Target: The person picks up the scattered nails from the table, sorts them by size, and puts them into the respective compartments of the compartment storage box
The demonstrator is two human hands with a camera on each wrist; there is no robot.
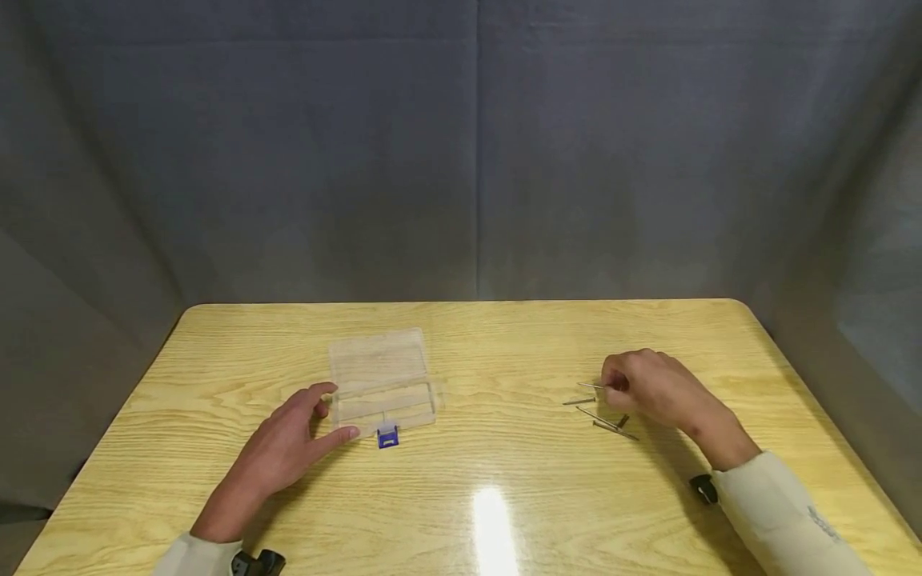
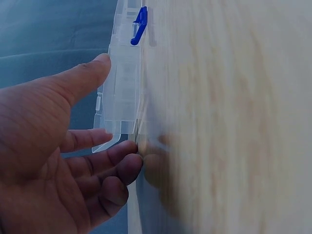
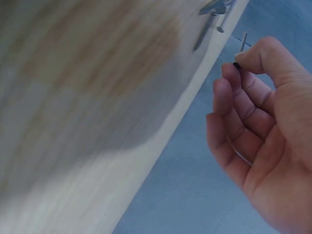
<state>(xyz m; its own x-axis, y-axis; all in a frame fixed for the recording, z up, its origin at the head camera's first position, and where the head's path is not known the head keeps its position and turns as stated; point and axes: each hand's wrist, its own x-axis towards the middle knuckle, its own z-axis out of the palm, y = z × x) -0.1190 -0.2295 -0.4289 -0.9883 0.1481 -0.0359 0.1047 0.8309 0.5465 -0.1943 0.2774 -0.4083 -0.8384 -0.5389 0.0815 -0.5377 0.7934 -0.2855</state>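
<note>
A clear plastic box (image 1: pixel 385 406) lies on the table with its lid (image 1: pixel 378 357) folded back and a blue latch (image 1: pixel 387 437) at its front. My left hand (image 1: pixel 284 440) rests at the box's left end, thumb by the front edge and forefinger by the side. In the left wrist view, the thumb touches the clear wall and the other fingers are loosely bent near the tabletop. Between thumb and forefinger, my right hand (image 1: pixel 651 388) pinches a nail (image 3: pixel 243 42), its shank sticking out. Several loose nails (image 1: pixel 615 431) lie just below that hand.
The wood-grain table (image 1: pixel 497 448) has rounded far corners. Grey curtains (image 1: pixel 475 160) hang behind it and along both sides. A black wrist device (image 1: pixel 258 562) sits at the left cuff, another (image 1: pixel 703 489) at the right cuff.
</note>
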